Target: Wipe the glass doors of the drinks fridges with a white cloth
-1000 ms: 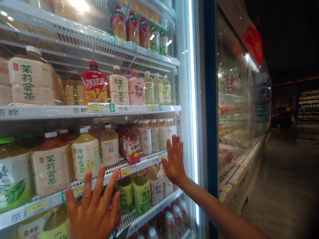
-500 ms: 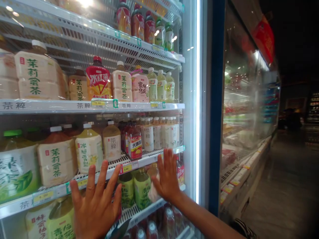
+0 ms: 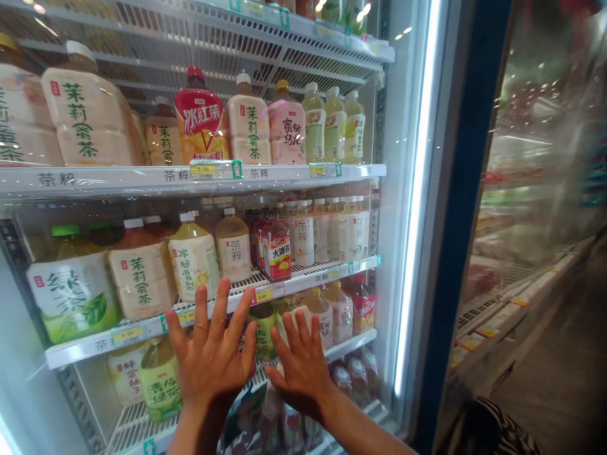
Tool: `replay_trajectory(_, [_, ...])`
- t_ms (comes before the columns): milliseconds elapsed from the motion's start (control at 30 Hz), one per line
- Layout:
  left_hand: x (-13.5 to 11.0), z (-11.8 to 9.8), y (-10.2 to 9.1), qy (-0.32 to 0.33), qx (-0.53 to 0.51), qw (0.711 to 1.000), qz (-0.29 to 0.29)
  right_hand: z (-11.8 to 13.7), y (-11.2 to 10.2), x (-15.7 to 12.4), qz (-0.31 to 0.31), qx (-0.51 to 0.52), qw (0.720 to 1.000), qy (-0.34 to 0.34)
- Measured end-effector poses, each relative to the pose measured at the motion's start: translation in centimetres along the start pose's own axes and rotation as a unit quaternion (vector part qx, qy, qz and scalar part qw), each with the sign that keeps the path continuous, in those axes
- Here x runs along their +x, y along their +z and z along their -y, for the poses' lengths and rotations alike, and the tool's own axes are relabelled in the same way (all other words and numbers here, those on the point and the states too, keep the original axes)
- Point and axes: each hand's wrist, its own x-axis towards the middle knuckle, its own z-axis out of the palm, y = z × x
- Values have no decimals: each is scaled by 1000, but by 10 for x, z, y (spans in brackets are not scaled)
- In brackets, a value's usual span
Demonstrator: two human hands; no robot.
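Both hands are raised with palms towards the glass front of a lit drinks fridge. My left hand point(image 3: 212, 354) is open, its fingers spread upward and holding nothing. Beside it on the right, my right hand point(image 3: 304, 366) is also open and flat; whether the palms touch the glass I cannot tell. Behind the glass, past the left fingertips, stand a pear drink bottle point(image 3: 193, 262) and a smaller pale-labelled bottle point(image 3: 234, 249). A red iced tea bottle point(image 3: 277, 253) stands on the same shelf. Green-labelled bottles point(image 3: 161, 382) are on the shelf below, partly hidden by my hands.
Several shelves of bottled tea point(image 3: 85, 117) fill the fridge, with price tags point(image 3: 264, 294) along the shelf edges. A bright light strip point(image 3: 417, 196) and a dark blue frame point(image 3: 467, 189) border it at right. Farther right is another chilled display point(image 3: 526, 291). Striped fabric point(image 3: 507, 430) shows low down.
My right hand has come left and lower, closer to my left hand. The view has shifted so the fridge's left side and lower shelf show more. Both hands stay open.
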Motion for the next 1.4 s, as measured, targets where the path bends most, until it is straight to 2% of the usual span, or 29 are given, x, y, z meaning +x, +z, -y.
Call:
replay_trajectory(167, [0,2,-1,-1,6,1000,22,3,-2,30,18,11,999,47])
replay_trajectory(367, [0,1,-2,0,2,1000,28,3,1,4,9,9,1000,22])
replay_trajectory(567, [0,3,-2,7,5,1000,29,-16,-8,37,44,3,997,61])
replay_trajectory(633, [0,3,-1,8,6,1000,28,-11,-4,24,27,-9,998,55])
replay_trajectory(700, [0,4,-1,7,8,999,30,-4,0,2,16,-18,999,26])
replay_trajectory(767, [0,3,-1,5,7,999,34,-4,1,-7,21,-16,1000,-11])
replay_trajectory(833, [0,3,-2,1,4,999,37,-12,-3,3,37,-4,999,-18])
replay_trajectory(900, [1,3,-3,2,3,999,37,-23,-8,21,43,4,999,14])
replay_trajectory(967, [1,3,-3,8,4,999,37,-30,-12,28,40,7,998,43])
replay_trajectory(1100, [0,3,-2,8,7,999,33,-34,-10,-3,11,8,1000,-11])
replay_trajectory(1167, [0,3,-3,8,3,999,31,-45,-9,-9,-1,5,999,-31])
replay_trajectory(1233, [0,3,-3,8,-4,1000,29,-61,-11,3,-17,-5,1000,-7])
replay_trajectory(1300, [-1,2,-4,2,-9,999,32,-75,-14,16,-28,-16,998,47])
replay_trajectory(1400, [-3,2,-3,-8,-14,999,40,-79,-14,4,-38,-23,996,79])
